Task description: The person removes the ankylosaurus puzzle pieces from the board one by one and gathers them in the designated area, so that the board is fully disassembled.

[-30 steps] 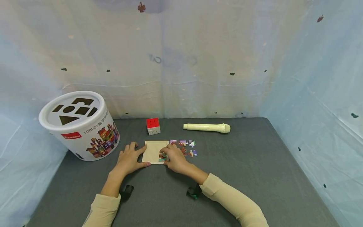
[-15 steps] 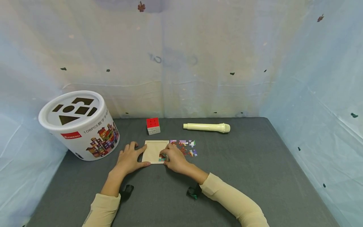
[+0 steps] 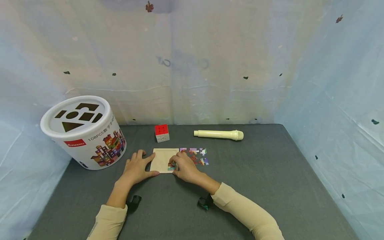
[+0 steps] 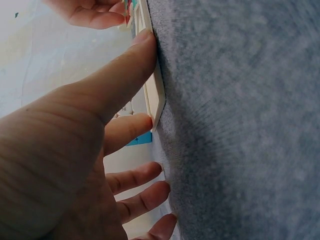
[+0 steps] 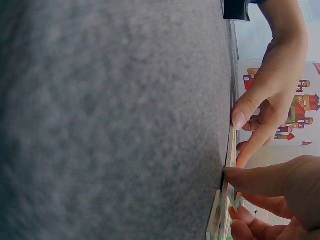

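Observation:
A shallow wooden puzzle tray [image 3: 159,160] lies on the grey tabletop, with a colourful patch of puzzle in its front right corner. My left hand [image 3: 136,169] steadies the tray, its thumb on the front edge and its index fingertip at the left edge; the other fingers spread onto the table. Over the tray's right side, my right hand [image 3: 186,169] pinches a puzzle piece [image 5: 235,197] between thumb and fingers, tilted in the right wrist view and partly covered by them. Several loose puzzle pieces [image 3: 204,162] lie right of the tray, some hidden behind the right hand.
A large white block bucket [image 3: 103,146] with shaped holes in its lid stands at the left. Behind the tray sits a red and white puzzle cube [image 3: 162,133]. A pale yellow toy microphone [image 3: 218,134] lies at the back. Cloth walls [image 3: 198,66] enclose the table.

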Motion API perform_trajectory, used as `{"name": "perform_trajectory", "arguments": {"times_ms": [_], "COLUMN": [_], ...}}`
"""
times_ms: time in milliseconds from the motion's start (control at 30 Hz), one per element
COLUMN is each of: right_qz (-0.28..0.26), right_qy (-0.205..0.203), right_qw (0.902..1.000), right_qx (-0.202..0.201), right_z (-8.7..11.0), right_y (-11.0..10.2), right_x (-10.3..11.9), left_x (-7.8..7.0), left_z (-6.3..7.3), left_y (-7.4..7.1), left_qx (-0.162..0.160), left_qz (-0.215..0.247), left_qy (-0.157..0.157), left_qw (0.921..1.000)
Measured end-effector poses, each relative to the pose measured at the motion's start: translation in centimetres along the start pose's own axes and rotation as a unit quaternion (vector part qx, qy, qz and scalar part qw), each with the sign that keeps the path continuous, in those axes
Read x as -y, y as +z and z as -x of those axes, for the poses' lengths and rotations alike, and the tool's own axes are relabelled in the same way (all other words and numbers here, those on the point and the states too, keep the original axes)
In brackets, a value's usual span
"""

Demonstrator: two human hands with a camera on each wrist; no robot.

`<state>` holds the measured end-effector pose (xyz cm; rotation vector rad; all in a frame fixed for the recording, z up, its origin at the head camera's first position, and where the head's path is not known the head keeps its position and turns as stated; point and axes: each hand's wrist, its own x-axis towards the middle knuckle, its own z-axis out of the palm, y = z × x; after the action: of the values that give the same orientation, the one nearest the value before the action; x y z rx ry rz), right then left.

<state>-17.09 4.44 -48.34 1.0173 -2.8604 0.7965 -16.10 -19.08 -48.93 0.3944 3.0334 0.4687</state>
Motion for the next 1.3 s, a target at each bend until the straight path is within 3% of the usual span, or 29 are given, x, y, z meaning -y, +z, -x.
{"name": "perform_trajectory", "arguments": {"times_ms": [500, 900, 1300], "right_qz": [0.015, -0.042, -0.101], "right_qy": [-0.013, -0.053, -0.043], "right_qw": [0.9998, 0.9970, 0.9917], "right_qx": [-0.009, -0.037, -0.068], "right_z": [-0.3, -0.3, 2.6], "right_y": [0.1, 0.0, -2.2], "right_x": [-0.1, -0.1, -1.6], "left_x": [0.3, 0.4, 0.2], "left_z": [0.1, 0.1, -0.1], "left_y": [0.1, 0.2, 0.2], "left_qx": [-0.005, -0.006, 0.003], "left_qz": [-0.006, -0.007, -0.004], "left_qy": [0.004, 0.002, -0.006], "left_qw": [1.0000, 1.0000, 1.0000]}}
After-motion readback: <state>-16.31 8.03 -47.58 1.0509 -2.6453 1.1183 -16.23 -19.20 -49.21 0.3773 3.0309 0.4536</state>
